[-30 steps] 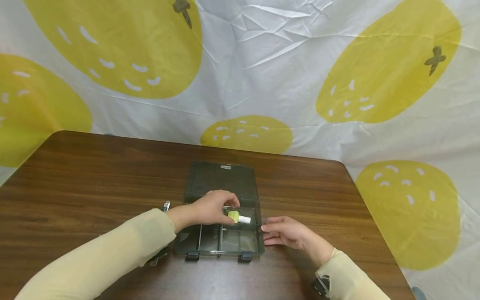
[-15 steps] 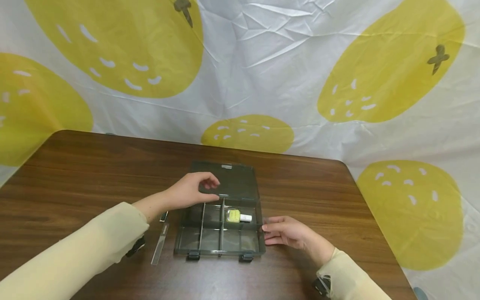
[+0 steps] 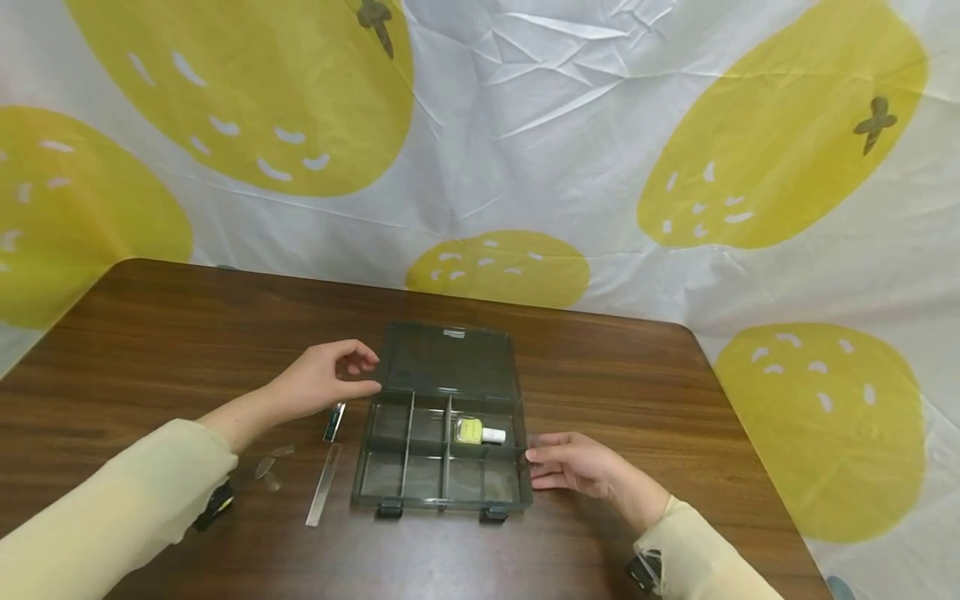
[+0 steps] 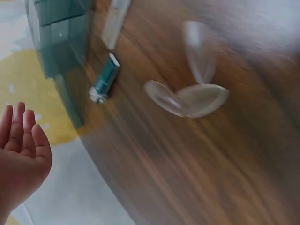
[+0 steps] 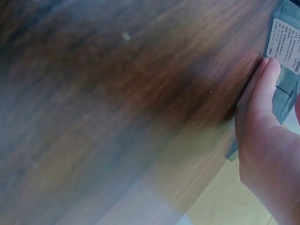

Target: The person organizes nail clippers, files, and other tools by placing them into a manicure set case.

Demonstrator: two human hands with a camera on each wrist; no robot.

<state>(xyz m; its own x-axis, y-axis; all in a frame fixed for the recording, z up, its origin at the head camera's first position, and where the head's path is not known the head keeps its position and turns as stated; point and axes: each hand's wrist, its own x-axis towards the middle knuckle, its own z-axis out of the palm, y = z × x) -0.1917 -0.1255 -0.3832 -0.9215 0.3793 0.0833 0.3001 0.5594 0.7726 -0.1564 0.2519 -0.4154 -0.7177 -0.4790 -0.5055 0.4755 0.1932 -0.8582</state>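
A dark translucent compartment box point(image 3: 423, 504) stands on the table with its lid point(image 3: 450, 362) folded back. A yellow-green nail polish bottle point(image 3: 470, 431) with a white cap lies in its back right compartment. My left hand point(image 3: 315, 379) hovers left of the lid, holding nothing, its fingers loosely bent; it also shows in the left wrist view. Fairly straight fingers of my right hand point(image 3: 573, 467) touch the box's right side. Nearest the left hand lies a nail clipper point(image 3: 334, 422). A clear flat strip, like a nail file point(image 3: 324, 485), is in front of it.
Left of the strip, three clear oval pieces point(image 4: 202, 100) lie close together on the brown wooden table point(image 3: 622, 375). A label point(image 5: 285, 46) is on the box's side. Behind the table hangs a white curtain point(image 3: 517, 167) with yellow fruit prints.
My left hand has come off the nail polish bottle and moved left, out of the box. The bottle stays in its compartment. The right hand has hardly moved.
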